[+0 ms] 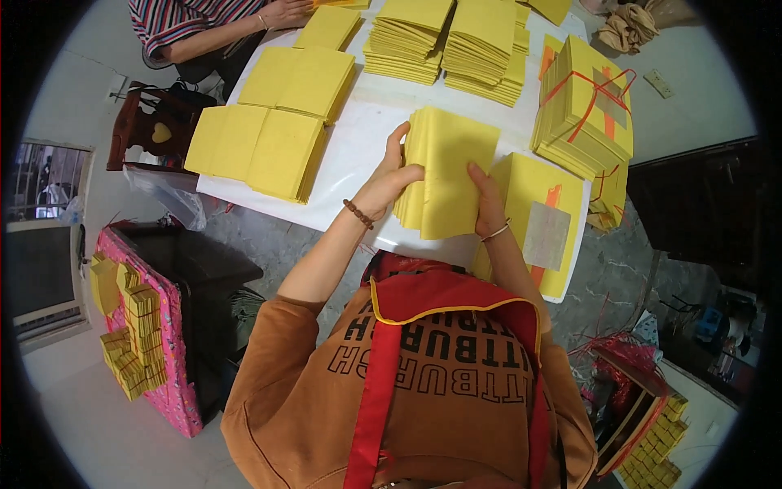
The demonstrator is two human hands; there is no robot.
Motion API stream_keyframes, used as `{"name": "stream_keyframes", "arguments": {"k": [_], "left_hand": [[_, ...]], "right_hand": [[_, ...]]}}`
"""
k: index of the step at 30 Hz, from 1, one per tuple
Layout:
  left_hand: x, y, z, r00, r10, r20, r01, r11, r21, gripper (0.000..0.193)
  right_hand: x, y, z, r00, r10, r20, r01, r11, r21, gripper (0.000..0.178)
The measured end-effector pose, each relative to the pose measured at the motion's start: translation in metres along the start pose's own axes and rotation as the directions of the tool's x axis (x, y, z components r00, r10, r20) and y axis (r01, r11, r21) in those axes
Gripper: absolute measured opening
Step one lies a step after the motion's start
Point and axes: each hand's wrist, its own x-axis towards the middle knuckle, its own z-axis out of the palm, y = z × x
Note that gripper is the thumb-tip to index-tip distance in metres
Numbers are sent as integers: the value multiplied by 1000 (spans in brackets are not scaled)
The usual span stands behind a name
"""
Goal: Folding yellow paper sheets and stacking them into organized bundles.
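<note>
Between my two hands is a thick stack of yellow paper sheets (452, 171), held over the near edge of the white table. My left hand (389, 181) grips its left side, thumb on top, where the layered edges show. On the right side my right hand (487, 202) clasps the stack, thumb lying on the upper face; its other fingers are hidden. Just right of that hand lies a yellow bundle (570, 196) with a grey rectangle and an orange strip on top. Further left, yellow stacks (285, 151) lie overlapping along the table.
Tall yellow piles (481, 45) stand at the far side. A bundle tied with red cord (582, 106) sits at the right. Another person's hand (285, 13) rests near the far left. A pink-covered table (175, 367) with yellow bundles and a wooden chair (130, 134) stand left.
</note>
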Motion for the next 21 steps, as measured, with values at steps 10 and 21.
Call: {"name": "stream_keyframes", "arguments": {"k": [10, 21], "left_hand": [[22, 14, 6, 815, 571, -98, -209, 447, 870, 88], [19, 45, 22, 847, 531, -27, -93, 197, 976, 85]], "right_hand": [[33, 31, 14, 996, -53, 77, 39, 983, 178, 42], [19, 30, 31, 993, -40, 113, -28, 840, 542, 45]]}}
